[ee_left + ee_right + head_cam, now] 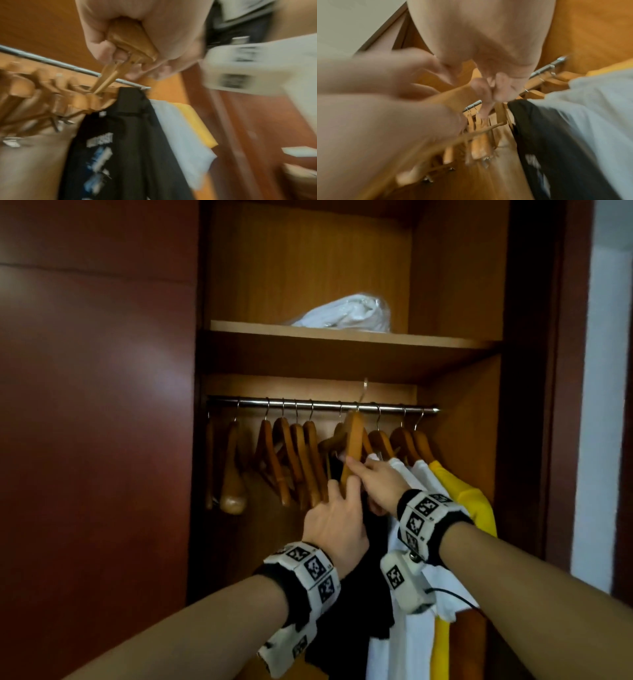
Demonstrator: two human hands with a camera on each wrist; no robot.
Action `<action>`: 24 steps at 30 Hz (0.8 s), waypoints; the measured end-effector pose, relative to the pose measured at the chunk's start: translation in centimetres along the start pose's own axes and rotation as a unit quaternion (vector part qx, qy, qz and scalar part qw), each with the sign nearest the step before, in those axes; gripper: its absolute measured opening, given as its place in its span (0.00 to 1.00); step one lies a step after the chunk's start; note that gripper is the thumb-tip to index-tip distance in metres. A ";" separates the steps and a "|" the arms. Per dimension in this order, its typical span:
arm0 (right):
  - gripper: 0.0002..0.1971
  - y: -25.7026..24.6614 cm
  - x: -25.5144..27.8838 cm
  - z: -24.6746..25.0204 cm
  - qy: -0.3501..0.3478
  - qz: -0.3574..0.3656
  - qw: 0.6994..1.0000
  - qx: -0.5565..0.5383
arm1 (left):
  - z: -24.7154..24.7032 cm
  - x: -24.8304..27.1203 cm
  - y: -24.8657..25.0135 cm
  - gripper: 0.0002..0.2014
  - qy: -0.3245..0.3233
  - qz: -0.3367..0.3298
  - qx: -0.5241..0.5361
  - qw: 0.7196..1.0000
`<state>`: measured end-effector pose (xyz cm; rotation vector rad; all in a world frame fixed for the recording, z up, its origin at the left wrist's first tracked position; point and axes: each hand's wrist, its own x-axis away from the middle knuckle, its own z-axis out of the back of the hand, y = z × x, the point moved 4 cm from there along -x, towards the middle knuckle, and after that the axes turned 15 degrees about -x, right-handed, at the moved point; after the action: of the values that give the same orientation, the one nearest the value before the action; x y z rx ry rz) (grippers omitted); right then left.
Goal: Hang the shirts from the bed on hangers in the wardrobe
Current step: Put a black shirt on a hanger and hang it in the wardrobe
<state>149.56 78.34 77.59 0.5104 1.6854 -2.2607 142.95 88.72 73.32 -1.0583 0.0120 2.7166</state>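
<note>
Two hands work one wooden hanger [353, 440]: the left hand [337, 520] wraps its lower end, the right hand [375, 481] pinches its arm. Its hook rides above the rail [322, 405], beyond the fingertips. The black shirt [366, 577] hangs just beneath them. Best to lift clear before drawing outward, avoiding neighbouring hooks

Above the metal rail [322, 405]: wooden shelf [342, 337], with crumpled white plastic-wrapped bundle [346, 314] on it. Along the rail's 9 o'clock stretch: bare wooden hangers [291, 453]. Toward 3 o'clock, side by side: black printed shirt [123, 142], white shirt [407, 645], yellow shirt [469, 501]. At the middle, raised with hook above the rail: wooden hanger [354, 440], between left hand [337, 525] at 7 o'clock and right hand [380, 484] at 4 o'clock.
</note>
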 end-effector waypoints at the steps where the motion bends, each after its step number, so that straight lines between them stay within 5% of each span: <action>1: 0.20 0.0 1.1 -0.3 -0.005 -0.001 1.000 -0.014 | 0.3 1.5 0.0 0.31 0.001 -0.015 0.004 1.000; 6: 0.18 1.3 7.4 -0.3 -0.006 -0.066 0.998 -0.015 | 2.1 7.6 -0.2 0.20 0.037 -0.094 0.029 0.994; 10: 0.12 2.1 13.9 2.2 -0.021 -0.114 0.991 0.072 | 3.0 8.2 -0.6 0.11 0.019 -0.035 0.116 0.992; 14: 0.17 1.6 20.9 6.4 -0.033 -0.134 0.981 0.138 | 1.6 7.3 2.2 0.20 -0.065 -0.017 0.144 0.987; 19: 0.16 -1.5 31.4 11.5 -0.061 -0.131 0.965 0.220 | 2.6 8.1 8.6 0.38 -0.016 -0.044 0.145 0.988; 24: 0.15 -3.4 43.1 18.5 -0.005 -0.176 0.945 0.277 | 6.6 13.3 19.0 0.29 -0.063 -0.098 0.192 0.974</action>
<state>107.20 61.14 66.50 0.3190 1.1846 -3.0077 124.97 73.55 67.91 -0.7319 0.3749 2.4601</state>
